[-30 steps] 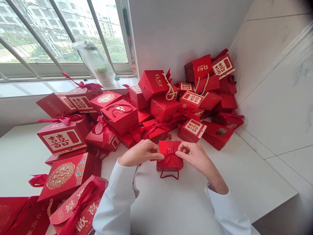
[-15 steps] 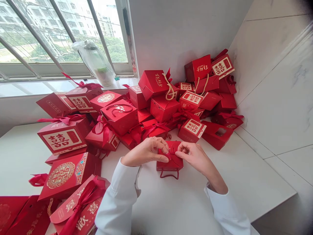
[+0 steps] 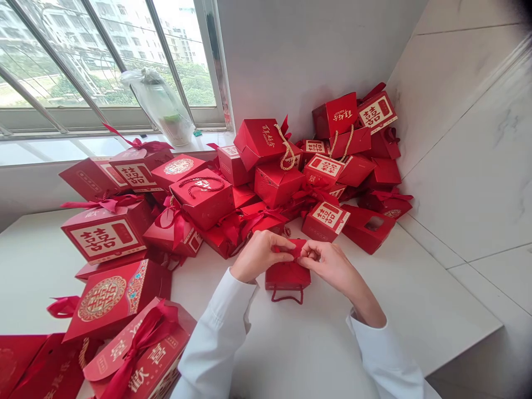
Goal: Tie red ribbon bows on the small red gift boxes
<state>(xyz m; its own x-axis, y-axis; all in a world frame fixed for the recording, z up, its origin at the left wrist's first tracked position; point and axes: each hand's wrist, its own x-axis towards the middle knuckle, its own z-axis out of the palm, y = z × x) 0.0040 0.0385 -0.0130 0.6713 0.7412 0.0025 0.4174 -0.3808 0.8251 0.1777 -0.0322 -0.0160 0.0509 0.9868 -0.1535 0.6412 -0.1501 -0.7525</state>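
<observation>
Head view: left hand (image 3: 260, 256) and right hand (image 3: 326, 267) pinch, fingers narrow, the red ribbon (image 3: 296, 249) atop a small red gift box (image 3: 287, 277), which sits on the white surface (image 3: 386, 332) just before a heaped pile of red boxes (image 3: 278, 185). Box judged light, stiff card; ribbon soft, slippery. Best held by its body or cord handle (image 3: 286, 296), not the ribbon.
</observation>
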